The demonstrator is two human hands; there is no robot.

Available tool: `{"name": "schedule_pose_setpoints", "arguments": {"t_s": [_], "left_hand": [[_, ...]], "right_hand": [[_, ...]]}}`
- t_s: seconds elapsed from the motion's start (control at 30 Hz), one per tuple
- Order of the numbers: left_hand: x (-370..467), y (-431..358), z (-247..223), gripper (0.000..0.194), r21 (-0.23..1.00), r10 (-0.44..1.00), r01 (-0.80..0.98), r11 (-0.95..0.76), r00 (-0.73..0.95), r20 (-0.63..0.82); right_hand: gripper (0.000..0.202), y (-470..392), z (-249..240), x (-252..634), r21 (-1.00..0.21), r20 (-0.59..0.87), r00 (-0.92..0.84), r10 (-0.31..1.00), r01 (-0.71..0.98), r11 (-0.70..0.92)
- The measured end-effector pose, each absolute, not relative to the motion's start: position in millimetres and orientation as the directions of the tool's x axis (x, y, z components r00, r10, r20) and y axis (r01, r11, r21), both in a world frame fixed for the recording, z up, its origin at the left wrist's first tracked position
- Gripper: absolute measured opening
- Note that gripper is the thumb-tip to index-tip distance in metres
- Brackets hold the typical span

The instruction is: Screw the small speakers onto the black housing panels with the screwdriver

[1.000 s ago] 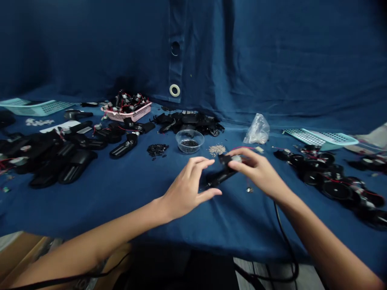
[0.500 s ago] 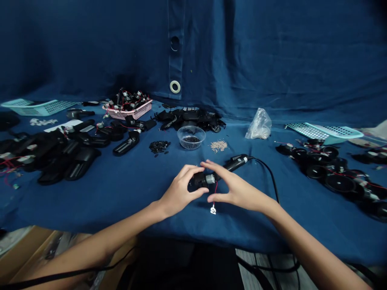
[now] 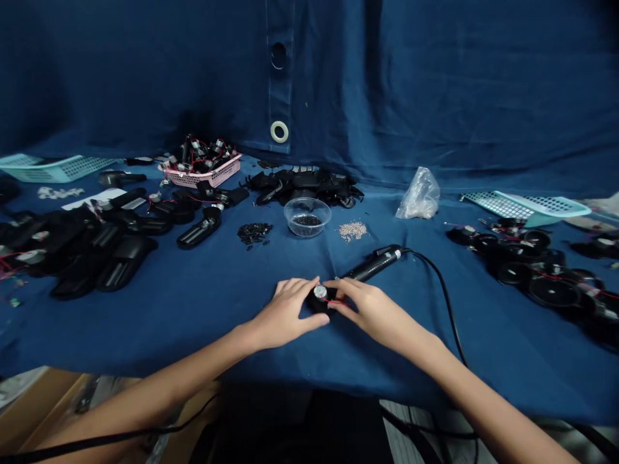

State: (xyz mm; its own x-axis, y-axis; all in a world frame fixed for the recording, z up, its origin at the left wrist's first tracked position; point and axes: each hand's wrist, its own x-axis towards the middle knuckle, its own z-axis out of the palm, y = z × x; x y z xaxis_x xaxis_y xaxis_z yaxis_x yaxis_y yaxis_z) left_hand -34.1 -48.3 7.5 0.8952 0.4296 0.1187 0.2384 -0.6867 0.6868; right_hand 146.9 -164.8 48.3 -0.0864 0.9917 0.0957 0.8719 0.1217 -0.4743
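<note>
Grasping black housing (image 3: 319, 307) at desk (image 3: 227, 290)'s near middle, from 9 o'clock: left hand (image 3: 287, 314). Right hand (image 3: 374, 314) at its 3 o'clock, by red wire (image 3: 334, 302); pinch unclear. Silver motor (image 3: 320, 292), pointing 3 o'clock half a second ago, now end-up. Beyond, 2 o'clock: corded tool (image 3: 374, 264).

A blue-covered table (image 3: 217, 290) is bearing, left to right, black parts (image 3: 123, 261), a pink basket (image 3: 225, 173), a clear bowl (image 3: 324, 216) and a plastic bag (image 3: 420, 194); a corded tool (image 3: 374, 263) is lying nearer the front.
</note>
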Motion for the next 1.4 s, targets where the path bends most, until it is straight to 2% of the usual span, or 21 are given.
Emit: {"name": "schedule_pose_setpoints", "arguments": {"t_s": [0.13, 0.27, 0.4, 0.47, 0.53, 0.6, 0.67, 0.73, 0.83, 0.9, 0.97, 1.0, 1.07, 1.13, 1.17, 1.23, 1.3, 1.4], "left_hand": [[-29.3, -48.6, 8.4, 0.061, 0.648, 0.374, 0.193, -0.737, 0.915, 0.152], [-25.9, -43.6, 17.5, 0.063, 0.676, 0.264, 0.049, -0.735, 0.939, 0.219], [-24.9, -40.7, 36.3, 0.063, 0.614, 0.217, -0.123, -0.779, 0.867, 0.449], [-25.5, -41.7, 49.5, 0.064, 0.558, 0.178, -0.22, -0.8, 0.801, 0.571], [-25.4, -43.3, 61.9, 0.066, 0.518, 0.135, -0.287, -0.806, 0.763, 0.632], [-22.7, -44.1, 68.3, 0.066, 0.53, 0.126, -0.253, -0.809, 0.807, 0.577], [-17.1, -43.8, 64.2, 0.062, 0.566, 0.144, -0.136, -0.813, 0.895, 0.423], [-10.8, -44.2, 50.5, 0.056, 0.566, 0.157, -0.023, -0.824, 0.951, 0.267], [-8.8, -47.4, 29.9, 0.057, 0.472, 0.119, 0.026, -0.881, 0.978, 0.169], [-13.4, -45.9, 29.8, 0.068, 0.419, 0.069, -0.009, -0.908, 0.983, 0.171], [-16.0, -32.8, 43.4, 0.075, 0.413, 0.053, -0.049, -0.909, 0.971, 0.232], [-13.7, -19.9, 53.4, 0.069, 0.42, 0.085, -0.044, -0.907, 0.955, 0.283], [2.6, 19.4, 73.3, 0.039, 0.433, 0.233, 0.023, -0.901, 0.868, 0.439], [34.7, 72.0, 86.1, 0.03, 0.393, 0.365, 0.164, -0.905, 0.773, 0.518], [54.9, 100.0, 88.6, 0.03, 0.342, 0.398, 0.247, -0.907, 0.768, 0.501], [96.9, 151.5, 86.6, 0.034, 0.215, 0.45, 0.396, -0.893, 0.812, 0.372], [132.8, 190.3, 78.8, 0.045, 0.192, 0.463, 0.422, -0.886, 0.834, 0.301], [163.9, 221.5, 65.0, 0.063, 0.175, 0.464, 0.433, -0.884, 0.852, 0.242]], "right_hand": [[0.034, -172.3, 41.3, 138.5, -0.399, 0.142, -0.071, 0.987, 0.909, 0.123], [0.033, -177.9, 36.6, 138.3, -0.251, 0.357, -0.124, 0.926, 0.942, 0.223], [0.046, -185.8, 49.6, 135.1, -0.203, 0.488, -0.12, 0.865, 0.948, 0.246], [0.052, -193.3, 63.2, 132.2, -0.14, 0.524, -0.139, 0.84, 0.959, 0.247], [0.057, -201.4, 76.5, 131.8, -0.055, 0.527, -0.178, 0.831, 0.969, 0.242], [0.056, -206.8, 83.5, 136.6, 0.047, 0.487, -0.205, 0.849, 0.977, 0.208], [0.046, -207.4, 79.4, 146.7, 0.149, 0.424, -0.227, 0.876, 0.972, 0.18], [0.034, -204.3, 64.8, 158.5, 0.195, 0.357, -0.235, 0.904, 0.965, 0.174], [0.024, -201.2, 38.1, 170.8, 0.086, 0.268, -0.173, 0.948, 0.984, 0.155], [0.031, -203.7, 28.9, 172.2, -0.065, 0.218, -0.094, 0.971, 0.992, 0.111], [0.044, -207.8, 28.9, 168.6, -0.19, 0.222, -0.028, 0.975, 0.979, 0.071], [0.05, -209.2, 31.1, 165.2, -0.23, 0.234, -0.012, 0.972, 0.971, 0.068], [0.058, -207.9, 35.8, 155.8, -0.278, 0.24, -0.007, 0.971, 0.958, 0.076], [0.064, -200.7, 37.3, 144.8, -0.302, 0.224, 0.009, 0.975, 0.951, 0.061], [0.064, -195.9, 36.5, 139.4, -0.308, 0.223, 0.033, 0.974, 0.95, 0.039], [0.056, -186.8, 33.0, 130.3, -0.319, 0.242, 0.071, 0.968, 0.948, 0.01], [0.047, -182.1, 29.7, 124.2, -0.356, 0.238, 0.071, 0.969, 0.934, 0.019], [0.044, -184.2, 27.5, 118.6, -0.452, 0.202, 0.028, 0.979, 0.889, 0.068]]}}
